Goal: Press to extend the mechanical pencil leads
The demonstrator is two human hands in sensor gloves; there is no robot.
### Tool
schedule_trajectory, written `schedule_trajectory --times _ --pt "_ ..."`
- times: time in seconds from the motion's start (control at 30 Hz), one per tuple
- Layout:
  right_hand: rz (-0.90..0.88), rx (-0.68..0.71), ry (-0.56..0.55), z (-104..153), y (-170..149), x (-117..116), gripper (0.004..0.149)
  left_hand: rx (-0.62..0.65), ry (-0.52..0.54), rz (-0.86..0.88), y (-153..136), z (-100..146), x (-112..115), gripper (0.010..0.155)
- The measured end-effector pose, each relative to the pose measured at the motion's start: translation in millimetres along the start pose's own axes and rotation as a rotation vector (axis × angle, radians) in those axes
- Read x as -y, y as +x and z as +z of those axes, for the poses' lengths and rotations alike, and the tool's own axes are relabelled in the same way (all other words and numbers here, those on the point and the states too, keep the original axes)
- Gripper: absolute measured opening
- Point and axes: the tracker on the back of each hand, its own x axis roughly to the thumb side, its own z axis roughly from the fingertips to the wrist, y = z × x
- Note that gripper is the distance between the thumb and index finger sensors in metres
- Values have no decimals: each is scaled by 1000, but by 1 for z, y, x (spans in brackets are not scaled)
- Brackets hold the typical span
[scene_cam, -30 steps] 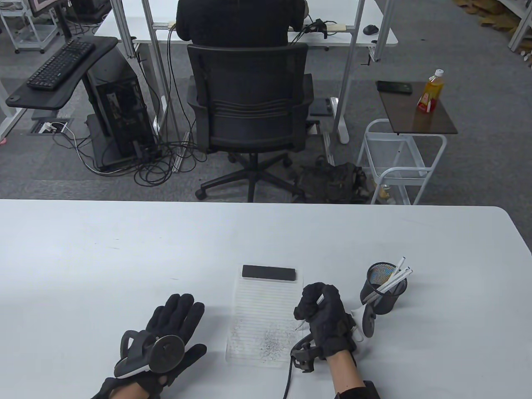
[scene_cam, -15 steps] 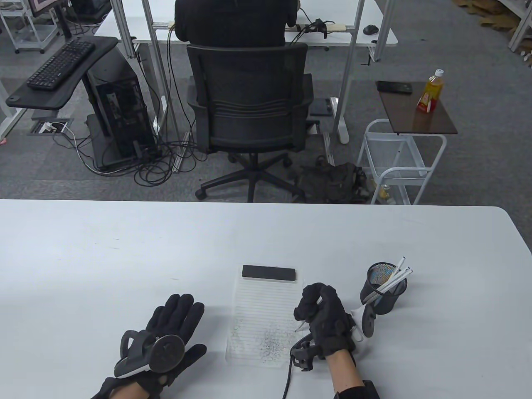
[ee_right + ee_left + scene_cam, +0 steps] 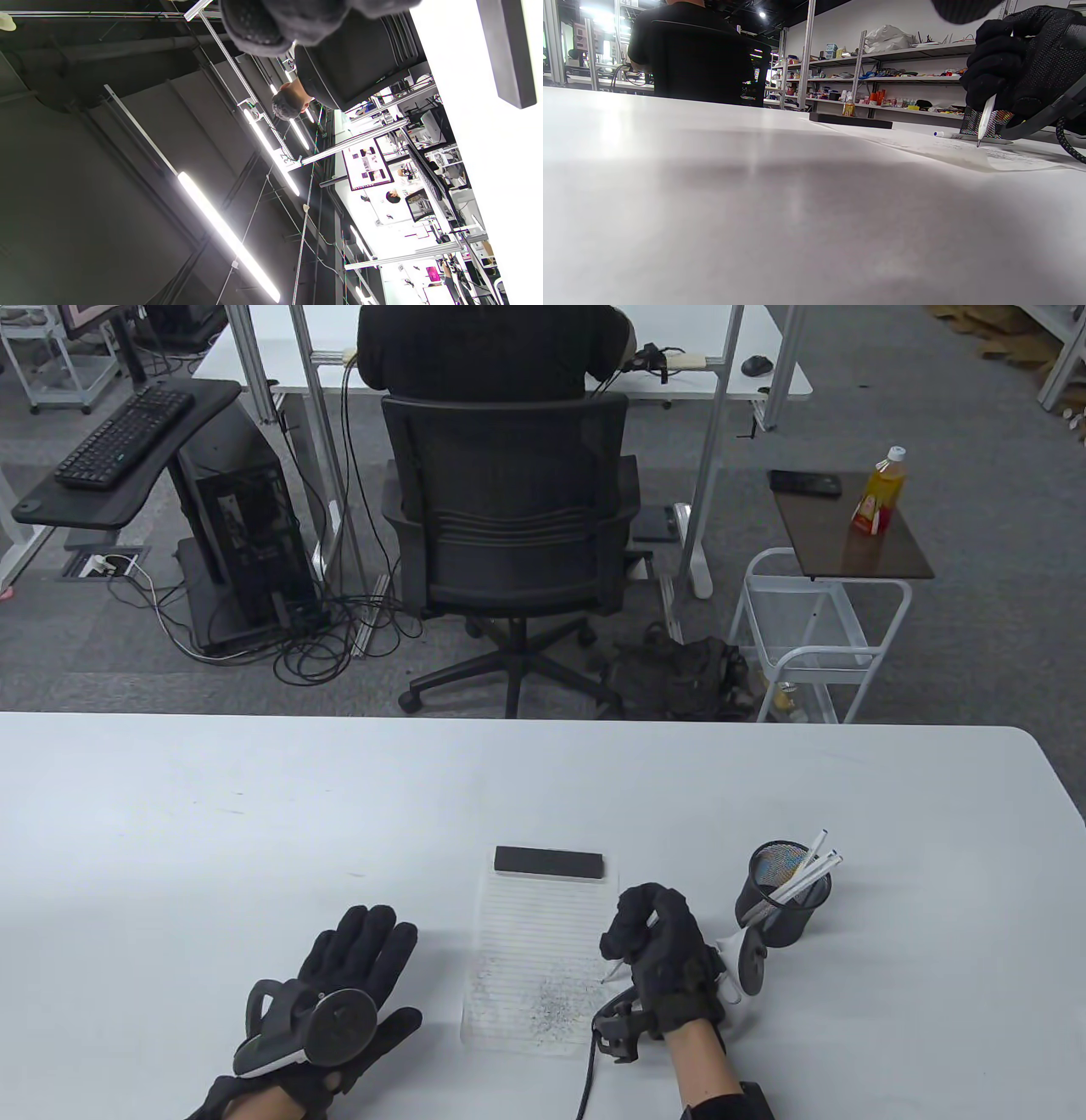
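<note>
My right hand point(image 3: 653, 937) grips a white mechanical pencil point(image 3: 612, 971) in a fist, tip down over the lower right of a lined paper sheet point(image 3: 530, 959) marked with grey lead specks. In the left wrist view the pencil point(image 3: 984, 123) points down with its tip touching or just above the paper point(image 3: 967, 154). My left hand point(image 3: 352, 976) rests flat and empty on the white table point(image 3: 254, 831), left of the sheet. A black mesh cup point(image 3: 785, 895) holding several white pencils stands right of my right hand.
A black rectangular block point(image 3: 550, 862) lies across the top edge of the sheet. A black cable point(image 3: 587, 1073) runs from my right wrist toward the table's near edge. A person sits in an office chair point(image 3: 509, 534) beyond the table.
</note>
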Motion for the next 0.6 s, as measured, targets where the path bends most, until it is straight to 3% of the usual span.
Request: schedule_trajectory --times 0.6 --pt "-17 1 4 1 0 -3 54 -3 1 3 -1 0 0 89"
